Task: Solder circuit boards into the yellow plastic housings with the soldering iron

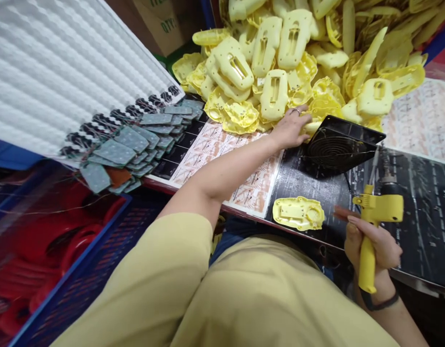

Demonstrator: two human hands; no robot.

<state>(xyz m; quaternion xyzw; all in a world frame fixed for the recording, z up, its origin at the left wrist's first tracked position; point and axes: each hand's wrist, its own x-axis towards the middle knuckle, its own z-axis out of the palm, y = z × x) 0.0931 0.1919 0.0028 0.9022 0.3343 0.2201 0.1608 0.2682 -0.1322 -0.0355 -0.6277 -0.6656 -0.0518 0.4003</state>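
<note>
My left hand [291, 127] reaches to the front edge of a heap of yellow plastic shells [275, 95], its fingers spread and the fingertips against or just above the shells. My right hand [376, 243] is wrapped around the handle of a yellow soldering gun [383, 208], its metal tip pointing away from me. A blurred reddish-brown strip [345, 212] sticks out beside the right thumb; I cannot tell what it is. Between my hands, near the table's front edge, one yellow half shell [298, 213] lies with its inside facing up.
A black fan [340, 144] stands tilted on the dark table, just right of my left hand. Grey-green boards with wires [123, 144] lie stacked at left beside a white ridged sheet [63, 62]. Below them, a blue crate [74, 284] holds red parts. A cardboard box [161, 24] stands behind.
</note>
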